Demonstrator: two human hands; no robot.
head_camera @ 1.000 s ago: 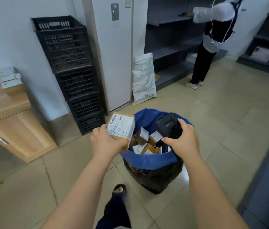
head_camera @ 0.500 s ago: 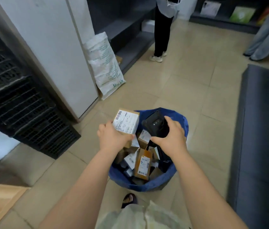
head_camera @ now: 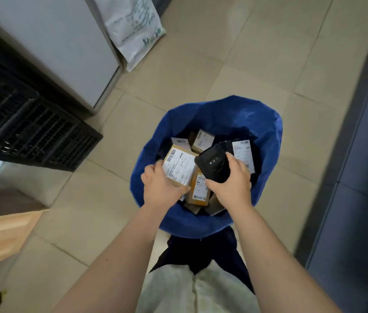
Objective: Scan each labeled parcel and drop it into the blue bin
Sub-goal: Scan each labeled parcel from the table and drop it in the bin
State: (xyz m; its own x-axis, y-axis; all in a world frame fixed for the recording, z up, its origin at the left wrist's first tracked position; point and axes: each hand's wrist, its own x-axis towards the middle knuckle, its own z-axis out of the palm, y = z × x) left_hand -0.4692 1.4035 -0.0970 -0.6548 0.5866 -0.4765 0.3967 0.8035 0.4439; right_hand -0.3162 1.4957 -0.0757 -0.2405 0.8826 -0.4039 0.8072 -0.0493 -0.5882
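Both our hands hover over the blue bin (head_camera: 223,114) at mid-frame. Our left hand (head_camera: 162,186) curls its fingers round a labeled parcel (head_camera: 179,168), label up, above the boxes (head_camera: 201,141) piled inside. Our right hand (head_camera: 230,184) wraps its fingers round a black scanner (head_camera: 214,164) touching the parcel's edge.

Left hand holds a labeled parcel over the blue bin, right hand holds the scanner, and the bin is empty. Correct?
No: the head view shows the blue bin already holds several boxes. The left hand does hold the labeled parcel, the right hand the scanner.
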